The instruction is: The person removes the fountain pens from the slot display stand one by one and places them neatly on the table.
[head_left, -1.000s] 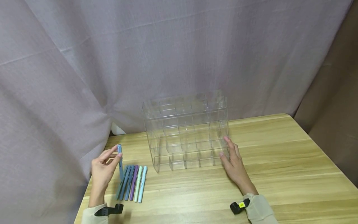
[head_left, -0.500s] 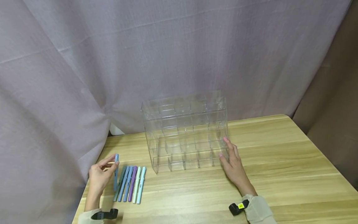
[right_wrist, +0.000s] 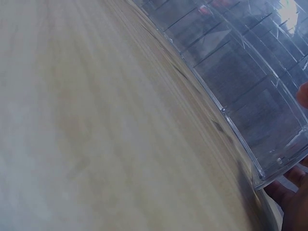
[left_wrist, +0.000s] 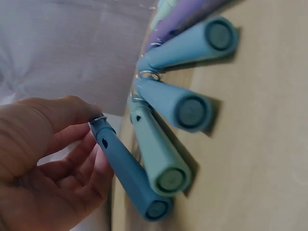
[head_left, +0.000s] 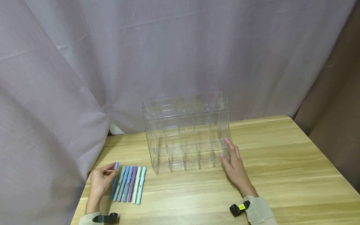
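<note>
My left hand (head_left: 99, 180) pinches the clip end of a blue pen (head_left: 113, 184) between thumb and fingers. This pen is at the left end of a row, close beside a grey-green pen (head_left: 119, 184); its far end in the left wrist view appears to be at the tabletop. Two more blue pens (head_left: 123, 184), a purple pen (head_left: 132, 184), a pale green pen (head_left: 137, 186) and a light blue pen (head_left: 142, 186) continue the row. My right hand (head_left: 236, 167) holds the right side wall of a clear compartment organizer (right_wrist: 255, 106), thumb in front, fingers outside.
The organizer stands upright toward the back of the wooden table (head_left: 281, 162), just right of the pens. A grey curtain (head_left: 180, 56) hangs behind the table and at its left side. A brown curtain (head_left: 334, 103) hangs at the right.
My left hand has lowered the blue pen from upright above the row to the row's left end, shifting slightly left. The right hand keeps its place on the organizer.
</note>
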The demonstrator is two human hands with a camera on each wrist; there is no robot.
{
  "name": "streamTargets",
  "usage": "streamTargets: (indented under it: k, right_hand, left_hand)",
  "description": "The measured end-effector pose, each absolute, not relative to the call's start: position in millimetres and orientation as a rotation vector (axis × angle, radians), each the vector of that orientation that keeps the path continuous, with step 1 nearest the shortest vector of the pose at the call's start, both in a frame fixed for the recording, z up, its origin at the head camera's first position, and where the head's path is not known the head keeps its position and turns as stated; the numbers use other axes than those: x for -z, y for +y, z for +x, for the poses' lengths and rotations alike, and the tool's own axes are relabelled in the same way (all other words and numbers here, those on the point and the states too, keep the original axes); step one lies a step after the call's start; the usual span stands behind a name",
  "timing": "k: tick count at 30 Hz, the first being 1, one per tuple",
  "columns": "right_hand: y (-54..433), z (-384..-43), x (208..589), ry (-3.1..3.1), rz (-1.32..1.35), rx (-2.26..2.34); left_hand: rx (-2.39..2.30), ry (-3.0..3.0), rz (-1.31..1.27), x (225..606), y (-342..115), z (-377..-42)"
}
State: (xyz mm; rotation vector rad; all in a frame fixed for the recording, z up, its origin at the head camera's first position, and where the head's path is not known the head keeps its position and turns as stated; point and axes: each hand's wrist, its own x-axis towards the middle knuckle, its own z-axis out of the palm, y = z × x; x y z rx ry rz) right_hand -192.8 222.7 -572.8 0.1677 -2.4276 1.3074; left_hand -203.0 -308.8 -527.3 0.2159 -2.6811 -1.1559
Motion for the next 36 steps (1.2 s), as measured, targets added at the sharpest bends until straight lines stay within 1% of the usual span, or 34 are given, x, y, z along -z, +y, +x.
streamTargets:
  k: [23, 30, 36]
  right_hand:
    - [221, -194, 575, -2.421, 0.143, -1.328]
    - [221, -194, 572, -2.408, 0.131, -1.326]
    - [222, -194, 572, -2.420, 0.130, -1.323]
  left_hand:
    - [1.159, -2.779, 0.247, 538, -316, -193]
    - [1.121, -2.764, 0.214, 536, -314, -197]
    - [1.094, -2.772, 0.250, 540, -311, -197]
